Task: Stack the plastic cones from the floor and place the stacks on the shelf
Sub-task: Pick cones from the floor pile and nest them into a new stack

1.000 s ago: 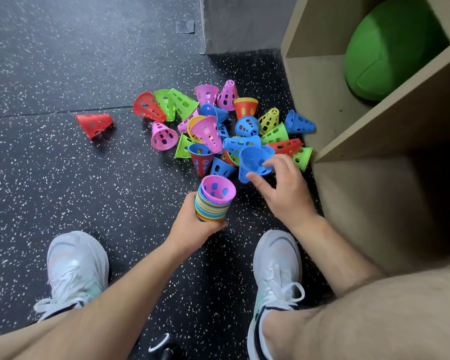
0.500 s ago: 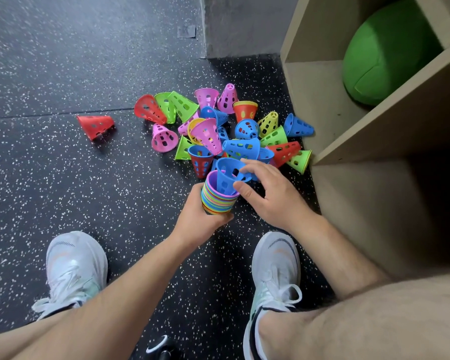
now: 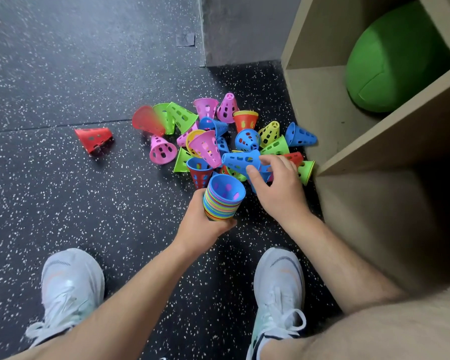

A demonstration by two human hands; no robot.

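Gripping stack (image 3: pixel 222 203) (L (image 3: pixel 203 226)), blue cone (image 3: pixel 240 160) (R (image 3: pixel 278 189))

open: floor (image 3: pixel 63 198) left of cone pile (image 3: pixel 205 148) | blocked right: shelf (image 3: pixel 405 131)

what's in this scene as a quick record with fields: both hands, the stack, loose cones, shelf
left hand: grips the stack at its lower part
stack: nested cones of mixed colours, wide ends up, topmost one blue
right hand: fingers and thumb pinch a blue cone lying on its side in the pile
pile: loose pink, green, blue, red and yellow cones on the floor beside the shelf
stray: one red cone lying apart, left of the pile
shelf: holds a green ball; no stack seen on it
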